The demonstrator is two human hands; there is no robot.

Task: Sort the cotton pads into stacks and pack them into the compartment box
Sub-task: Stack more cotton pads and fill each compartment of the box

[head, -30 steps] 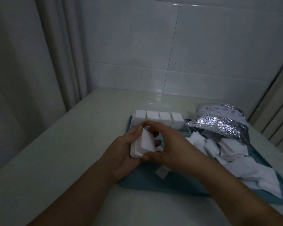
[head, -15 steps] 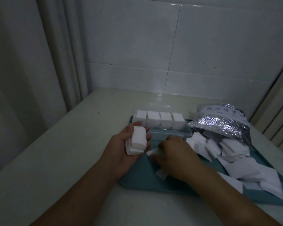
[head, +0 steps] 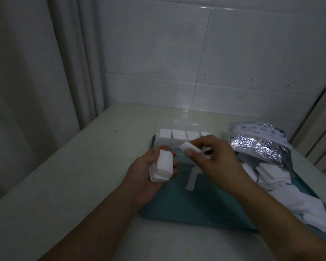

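L hand [head: 149, 172] cups the stack [head: 162, 167]; R hand [head: 213, 162] pinches 1 pad [head: 190, 147] at its 2 o'clock, just apart. Best to square pad w/ stack edges before the thumb clamps. Box [head: 179, 153] at 12: 4 stacks seen. Loose pile [head: 282, 183] at 3 on tray [head: 192, 210], too many to count; 1 bag [head: 260, 146].

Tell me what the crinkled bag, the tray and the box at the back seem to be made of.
Crinkled silver bag: likely metallised foil film, glossy; creases catch bright glints. Flat teal tray: probably plastic, smooth and matte, with a rounded raised rim. Clear compartment box: seemingly transparent hard plastic; the white cotton pad stacks show through its walls.
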